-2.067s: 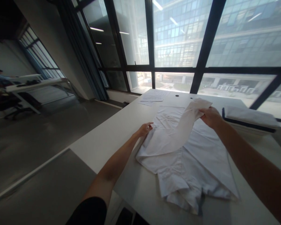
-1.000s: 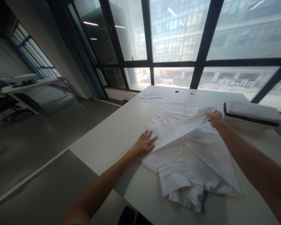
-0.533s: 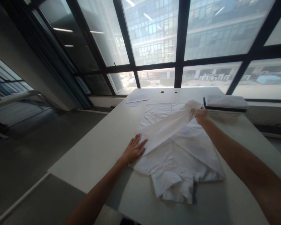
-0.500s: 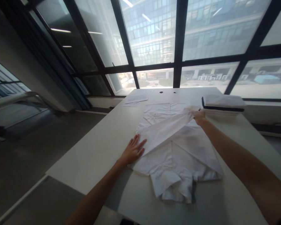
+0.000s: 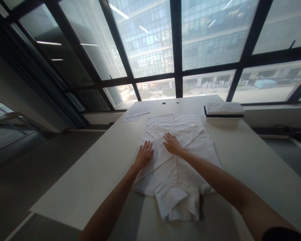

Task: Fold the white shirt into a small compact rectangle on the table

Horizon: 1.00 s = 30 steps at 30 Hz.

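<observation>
I see strong daylight entering through the windows (image 5: 180, 50) across the upper frame; the lower panes are blown out to near white. The room at the left of the frame sits dim by contrast. The table (image 5: 253, 160) is evenly lit, with soft shadow under my left forearm at lower centre. The white shirt (image 5: 185, 134) loses fold detail to brightness. Window bars splay outward toward the frame edges, and the corners look soft.

A stack of folded cloth (image 5: 224, 112) with a dark band is seen near the table's (image 5: 253, 157) far right corner. Loose papers (image 5: 137, 112) are laid at the far left edge, and two small dark holes (image 5: 170, 102) are set near the far edge.
</observation>
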Each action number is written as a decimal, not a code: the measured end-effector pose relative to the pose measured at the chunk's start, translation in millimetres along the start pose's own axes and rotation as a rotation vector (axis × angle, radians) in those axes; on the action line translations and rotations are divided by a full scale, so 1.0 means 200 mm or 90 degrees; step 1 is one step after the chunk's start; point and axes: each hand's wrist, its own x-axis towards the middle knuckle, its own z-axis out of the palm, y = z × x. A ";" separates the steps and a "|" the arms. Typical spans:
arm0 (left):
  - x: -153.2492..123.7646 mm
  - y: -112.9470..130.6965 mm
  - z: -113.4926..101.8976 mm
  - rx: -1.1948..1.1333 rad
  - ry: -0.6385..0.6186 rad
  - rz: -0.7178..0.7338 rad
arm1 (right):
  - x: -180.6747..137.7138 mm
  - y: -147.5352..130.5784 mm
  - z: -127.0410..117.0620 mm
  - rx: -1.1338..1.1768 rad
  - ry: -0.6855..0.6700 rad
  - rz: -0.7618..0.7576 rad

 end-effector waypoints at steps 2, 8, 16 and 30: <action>0.03 0.01 0.05 0.009 -0.006 -0.023 | 0.01 -0.10 0.09 0.009 -0.065 -0.083; 0.01 -0.04 0.11 0.015 0.002 -0.049 | 0.04 0.26 0.02 -0.062 -0.082 -0.067; 0.04 -0.06 0.11 -0.030 -0.013 -0.057 | 0.04 0.96 -0.31 -0.101 0.058 0.313; 0.05 -0.40 0.06 -0.157 0.169 -0.255 | 0.14 1.12 -0.41 0.009 0.085 0.424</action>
